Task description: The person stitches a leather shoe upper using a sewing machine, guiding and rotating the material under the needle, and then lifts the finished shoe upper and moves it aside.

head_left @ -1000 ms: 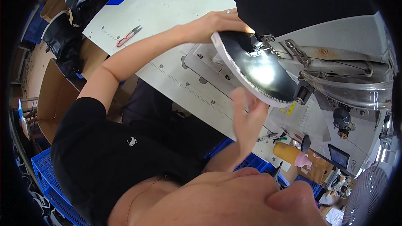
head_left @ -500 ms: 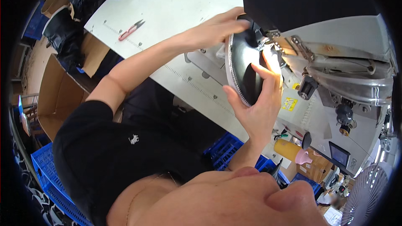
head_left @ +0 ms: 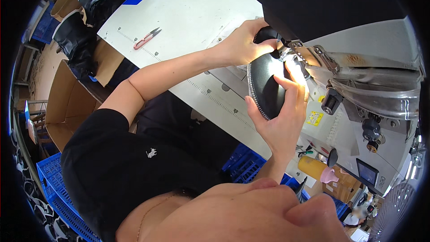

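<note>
A black leather shoe upper (head_left: 264, 85), rounded and edged with a row of pale stitching, is held under the lit head of a sewing machine (head_left: 291, 47). My left hand (head_left: 248, 42) grips its far end, with the thumb lying on top of the leather. My right hand (head_left: 286, 103) clasps the near end, thumb at the stitched edge and fingers spread over the upper surface. Glare and my fingers hide the spot where the machine meets the leather.
Thread snips (head_left: 147, 39) with pink handles lie on the white table (head_left: 197, 13). A black panel (head_left: 331, 4) overhangs the work. Cardboard boxes (head_left: 67, 103) and black boots (head_left: 76, 40) stand at left. Beyond my right hand are a yellow bottle (head_left: 313, 168) and a fan (head_left: 394, 210).
The whole view has shifted slightly. My left thumb now reaches further over the leather toward the machine head. The shoe upper has turned a little, and my right hand keeps its hold.
</note>
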The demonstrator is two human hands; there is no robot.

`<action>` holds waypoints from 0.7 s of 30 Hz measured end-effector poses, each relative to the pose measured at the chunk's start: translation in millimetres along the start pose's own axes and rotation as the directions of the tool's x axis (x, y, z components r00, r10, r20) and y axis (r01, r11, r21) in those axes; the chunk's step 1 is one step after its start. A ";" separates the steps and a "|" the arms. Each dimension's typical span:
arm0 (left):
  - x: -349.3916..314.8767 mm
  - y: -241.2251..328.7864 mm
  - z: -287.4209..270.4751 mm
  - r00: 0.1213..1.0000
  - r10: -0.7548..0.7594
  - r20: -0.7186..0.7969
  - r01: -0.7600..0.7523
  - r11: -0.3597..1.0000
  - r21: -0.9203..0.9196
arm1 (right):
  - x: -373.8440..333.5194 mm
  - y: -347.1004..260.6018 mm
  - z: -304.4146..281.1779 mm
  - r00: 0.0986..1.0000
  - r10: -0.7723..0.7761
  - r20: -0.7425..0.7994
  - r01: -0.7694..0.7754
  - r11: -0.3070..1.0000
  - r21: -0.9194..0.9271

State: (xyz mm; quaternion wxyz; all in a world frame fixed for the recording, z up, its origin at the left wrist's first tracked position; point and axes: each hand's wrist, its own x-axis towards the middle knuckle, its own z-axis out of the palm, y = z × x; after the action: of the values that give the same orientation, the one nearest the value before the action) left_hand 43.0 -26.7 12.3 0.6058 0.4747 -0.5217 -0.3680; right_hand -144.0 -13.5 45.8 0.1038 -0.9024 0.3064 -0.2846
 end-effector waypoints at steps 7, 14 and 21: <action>4.4 -8.4 1.2 0.994 0.101 -0.048 -0.105 0.992 -0.075 | 2.2 -3.7 -1.5 0.997 0.074 0.028 -0.075 0.996 0.038; 3.6 0.1 -3.8 0.999 0.052 0.008 -0.051 0.998 -0.039 | 1.9 -5.4 0.8 0.994 0.101 0.039 -0.102 0.995 0.017; 6.3 -5.0 -4.9 0.995 0.094 0.034 -0.093 0.995 -0.024 | 0.8 -2.9 5.4 0.999 0.046 -0.022 -0.047 0.998 -0.044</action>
State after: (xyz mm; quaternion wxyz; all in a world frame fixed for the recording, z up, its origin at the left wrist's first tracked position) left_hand 49.3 -33.1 9.2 0.6185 0.4362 -0.5498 -0.3533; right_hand -138.9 -11.6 42.9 0.0873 -0.8942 0.3343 -0.2845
